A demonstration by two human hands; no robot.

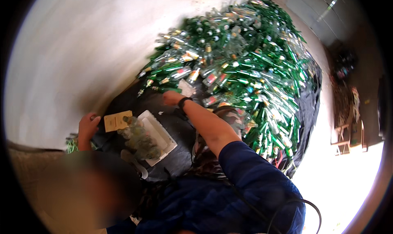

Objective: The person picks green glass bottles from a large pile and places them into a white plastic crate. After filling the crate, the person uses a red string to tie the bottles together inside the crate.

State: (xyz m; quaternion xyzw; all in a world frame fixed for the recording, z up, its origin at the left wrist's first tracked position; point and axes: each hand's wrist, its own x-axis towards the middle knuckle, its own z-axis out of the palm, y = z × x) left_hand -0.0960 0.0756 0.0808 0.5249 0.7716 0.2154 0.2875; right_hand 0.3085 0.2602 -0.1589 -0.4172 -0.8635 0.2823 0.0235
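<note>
My right hand (pixel 172 98), with a black band at the wrist, reaches to the near edge of a large heap of glass bottles (pixel 233 49). A green bottle (pixel 171 90) lies directly beyond its fingers; whether I grip it cannot be made out. My left hand (pixel 87 126) is raised near the wall with its fingers curled. Something small and dark shows by its thumb, too blurred to name. Between the hands, several clear bottles (pixel 139 138) lie partly over a white foam tray (pixel 164 135). A yellowish printed box or card (pixel 117 121) lies beside them.
A black sheet (pixel 181 135) covers the ground under the bottles. The pale wall (pixel 67 55) rises on the left. A white piece (pixel 186 88) lies by the heap. A wooden frame (pixel 342 138) stands far right. A blurred patch covers the lower left.
</note>
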